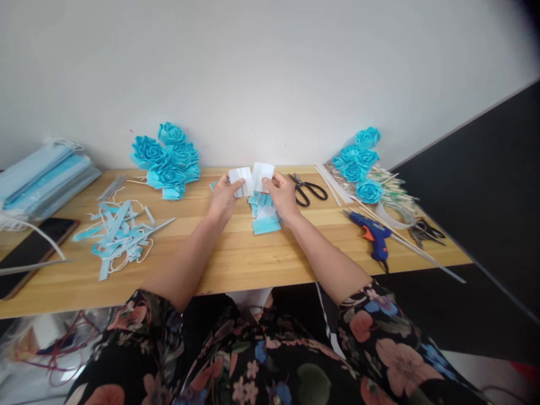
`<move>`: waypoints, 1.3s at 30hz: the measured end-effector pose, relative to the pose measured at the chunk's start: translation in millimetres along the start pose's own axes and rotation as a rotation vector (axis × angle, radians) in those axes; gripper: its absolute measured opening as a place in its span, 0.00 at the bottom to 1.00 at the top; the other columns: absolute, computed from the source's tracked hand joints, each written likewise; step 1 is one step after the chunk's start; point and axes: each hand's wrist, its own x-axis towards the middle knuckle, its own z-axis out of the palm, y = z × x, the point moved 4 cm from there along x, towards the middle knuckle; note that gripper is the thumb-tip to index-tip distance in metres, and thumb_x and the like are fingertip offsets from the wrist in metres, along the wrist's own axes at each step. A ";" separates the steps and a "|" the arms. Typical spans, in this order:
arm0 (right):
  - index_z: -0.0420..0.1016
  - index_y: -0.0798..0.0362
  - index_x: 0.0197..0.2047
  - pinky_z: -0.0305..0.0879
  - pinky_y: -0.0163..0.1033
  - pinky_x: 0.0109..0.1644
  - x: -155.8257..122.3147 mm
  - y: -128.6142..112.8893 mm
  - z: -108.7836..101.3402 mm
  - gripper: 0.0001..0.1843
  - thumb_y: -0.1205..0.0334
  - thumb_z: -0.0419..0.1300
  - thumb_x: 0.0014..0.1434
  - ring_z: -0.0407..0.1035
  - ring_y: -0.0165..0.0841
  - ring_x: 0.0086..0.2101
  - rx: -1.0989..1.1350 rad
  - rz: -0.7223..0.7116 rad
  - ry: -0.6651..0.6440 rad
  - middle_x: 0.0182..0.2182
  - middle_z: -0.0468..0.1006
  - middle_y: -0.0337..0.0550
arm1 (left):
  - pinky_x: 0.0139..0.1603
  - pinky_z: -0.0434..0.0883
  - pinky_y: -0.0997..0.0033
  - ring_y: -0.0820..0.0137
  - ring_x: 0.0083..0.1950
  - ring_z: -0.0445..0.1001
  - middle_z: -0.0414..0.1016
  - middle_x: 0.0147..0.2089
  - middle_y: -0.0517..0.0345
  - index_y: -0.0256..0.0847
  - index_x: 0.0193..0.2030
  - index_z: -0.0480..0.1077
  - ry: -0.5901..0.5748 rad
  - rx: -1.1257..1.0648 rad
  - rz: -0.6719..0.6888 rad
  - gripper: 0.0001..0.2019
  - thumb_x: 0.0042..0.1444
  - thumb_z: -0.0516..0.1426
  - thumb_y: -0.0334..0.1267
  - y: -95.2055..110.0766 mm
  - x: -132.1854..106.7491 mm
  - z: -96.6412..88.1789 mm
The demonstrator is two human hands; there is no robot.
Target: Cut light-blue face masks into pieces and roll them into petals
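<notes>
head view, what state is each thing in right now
left white piece, pinched in the left hand
right white piece, pinched in the right hand
blue pieces, loosely piled
scissors, lying down, handles spread apart
glue gun, lying on its side
strips, tangled heap
masks, stacked
phone, lying flat, upper face dark
left flowers, bunched
right flowers, bunched

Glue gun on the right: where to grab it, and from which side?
By the handle, probably from the table's near side. The glue gun appears to lie flat, nozzle pointing left, handle running toward the near edge. I'd close around the handle behind the orange trigger, which sits on its left.
</notes>
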 end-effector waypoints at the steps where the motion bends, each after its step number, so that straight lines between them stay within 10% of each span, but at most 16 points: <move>1: 0.74 0.53 0.34 0.74 0.40 0.38 -0.1 0.2 0.5 0.12 0.52 0.60 0.54 0.73 0.34 0.31 -0.016 -0.009 -0.007 0.29 0.78 0.39 | 0.37 0.73 0.70 0.69 0.36 0.77 0.80 0.39 0.58 0.40 0.40 0.69 -0.019 -0.009 0.010 0.21 0.39 0.69 0.38 0.5 -0.9 1.8; 23: 0.75 0.53 0.31 0.72 0.38 0.36 -8.7 -0.2 14.9 0.19 0.44 0.60 0.55 0.70 0.32 0.29 -0.009 0.040 -0.186 0.26 0.75 0.38 | 0.35 0.70 0.70 0.70 0.31 0.75 0.80 0.31 0.55 0.35 0.36 0.78 -0.105 -0.002 -0.047 0.18 0.41 0.70 0.44 -4.7 -8.0 10.7; 39: 0.61 0.52 0.22 0.49 0.35 0.28 -11.1 -14.9 12.2 0.20 0.47 0.56 0.58 0.53 0.26 0.23 -0.355 -0.169 -0.128 0.19 0.58 0.33 | 0.38 0.69 0.72 0.71 0.34 0.73 0.78 0.31 0.59 0.38 0.33 0.77 -0.037 0.159 0.133 0.11 0.44 0.67 0.41 6.6 -13.0 13.2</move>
